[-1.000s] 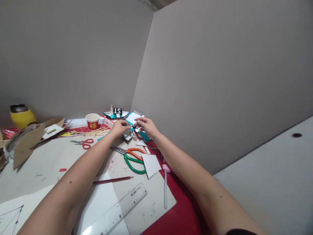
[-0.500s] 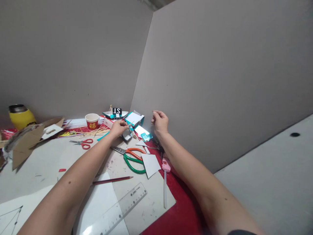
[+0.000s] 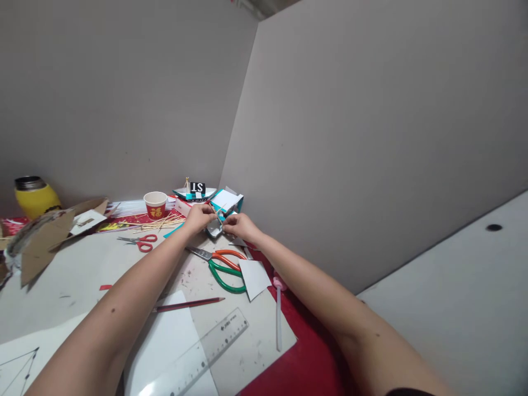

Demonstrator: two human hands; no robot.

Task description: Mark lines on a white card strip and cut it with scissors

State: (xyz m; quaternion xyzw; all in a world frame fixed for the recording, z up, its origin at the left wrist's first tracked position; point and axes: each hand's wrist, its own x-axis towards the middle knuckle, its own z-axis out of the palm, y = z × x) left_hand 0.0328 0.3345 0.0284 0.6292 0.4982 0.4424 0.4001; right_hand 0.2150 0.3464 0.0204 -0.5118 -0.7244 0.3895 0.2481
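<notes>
Thin wooden sticks [image 3: 220, 214], joined in a small crossed piece, are pinched by my left hand [image 3: 201, 216] over a small dark-edged paper tray [image 3: 214, 228]. My right hand [image 3: 240, 226] is closed at the lower right end of these sticks, its thumb and fingertips together; what lies between them is too small to name. Behind my hands is a small model boat [image 3: 195, 192] with a black "ST" flag. Teal and white folded card [image 3: 227, 200] lies just beyond my fingers.
Large scissors [image 3: 225, 269] with orange and green handles lie nearer, beside a white card [image 3: 254, 278]. Small red scissors [image 3: 144, 242], a red paper cup [image 3: 155, 204], a pencil [image 3: 190, 304], a clear ruler [image 3: 210, 349], cardboard [image 3: 45, 247] and a yellow bottle [image 3: 36, 197] are around.
My right hand has come down and left from beside the wall to the sticks at my left hand. My left hand has barely moved and keeps its pinch.
</notes>
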